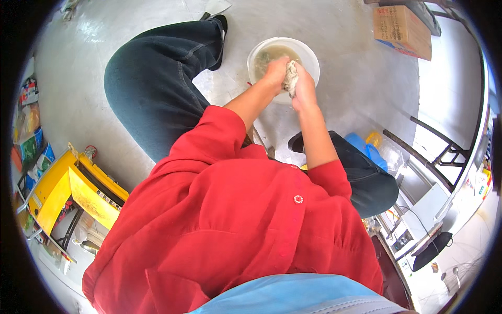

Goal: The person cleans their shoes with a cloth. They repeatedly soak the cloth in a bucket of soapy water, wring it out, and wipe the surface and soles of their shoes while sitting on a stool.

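A white plastic bucket (311, 59) stands on the floor between my feet, with murky brownish water (283, 51) inside. Over it, a wet off-white cloth (290, 78) is bunched between my two hands. My left hand (277, 72) grips the cloth from the left side, fingers pointing down toward the water. On the other side, my right hand (305, 88) is closed around the same cloth. The cloth's lower end and some of my fingertips are hard to make out.
A cardboard box (404, 31) bearing writing sits at the upper right. Dark metal table legs (419, 157) and a blue plastic item (364, 151) are to my right. At the left stands a yellow metal frame (90, 192), near several colourful packages (31, 137). Grey floor (345, 35) surrounds the bucket.
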Demonstrator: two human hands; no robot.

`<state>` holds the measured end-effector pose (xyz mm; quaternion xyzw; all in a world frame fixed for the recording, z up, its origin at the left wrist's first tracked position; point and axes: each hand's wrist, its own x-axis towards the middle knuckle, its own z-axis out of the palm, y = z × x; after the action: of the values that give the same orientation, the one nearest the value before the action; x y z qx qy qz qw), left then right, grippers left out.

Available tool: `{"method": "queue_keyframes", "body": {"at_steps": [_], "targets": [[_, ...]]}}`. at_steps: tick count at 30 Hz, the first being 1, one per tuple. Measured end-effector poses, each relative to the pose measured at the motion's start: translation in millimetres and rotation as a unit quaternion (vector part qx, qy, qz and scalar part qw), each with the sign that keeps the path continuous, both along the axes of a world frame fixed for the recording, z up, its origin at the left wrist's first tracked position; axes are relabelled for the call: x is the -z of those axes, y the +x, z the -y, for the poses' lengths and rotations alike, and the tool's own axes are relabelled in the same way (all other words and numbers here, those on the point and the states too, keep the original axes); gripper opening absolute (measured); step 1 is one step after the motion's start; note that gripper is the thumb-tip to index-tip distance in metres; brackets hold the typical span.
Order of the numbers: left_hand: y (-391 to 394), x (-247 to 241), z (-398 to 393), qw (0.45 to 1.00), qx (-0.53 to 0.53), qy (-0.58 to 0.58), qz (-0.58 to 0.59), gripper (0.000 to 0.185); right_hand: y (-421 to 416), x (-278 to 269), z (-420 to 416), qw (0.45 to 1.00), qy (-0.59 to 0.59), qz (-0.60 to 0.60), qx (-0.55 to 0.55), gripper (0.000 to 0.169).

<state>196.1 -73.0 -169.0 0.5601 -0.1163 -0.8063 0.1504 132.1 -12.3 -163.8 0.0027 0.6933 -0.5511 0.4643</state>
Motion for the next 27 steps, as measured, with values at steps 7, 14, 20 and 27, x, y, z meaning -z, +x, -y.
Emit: {"method": "queue_keyframes", "body": {"at_steps": [7, 14, 20, 27], "targets": [[-1.4, -19.3, -9.1, 0.992, 0.017, 0.07, -0.101, 0.027, -12.3, -2.4, 2.7, 0.953, -0.081, -0.264, -0.123, 0.028], [-2.5, -37.3, 10.0, 0.99, 0.113, 0.04, -0.08, 0.044, -27.9, -47.7, -15.9, 0.749, -0.187, -0.502, -0.39, 0.043], [-14.1, -18.5, 3.1, 0.986, 0.139, -0.04, -0.077, 0.028, -5.3, -37.7, -11.9, 0.858, -0.178, -0.425, -0.227, 0.029], [-13.2, -3.0, -5.9, 0.945, 0.241, -0.21, 0.072, 0.03, 7.5, -27.3, -5.3, 0.936, -0.081, -0.327, -0.102, 0.017]]}}
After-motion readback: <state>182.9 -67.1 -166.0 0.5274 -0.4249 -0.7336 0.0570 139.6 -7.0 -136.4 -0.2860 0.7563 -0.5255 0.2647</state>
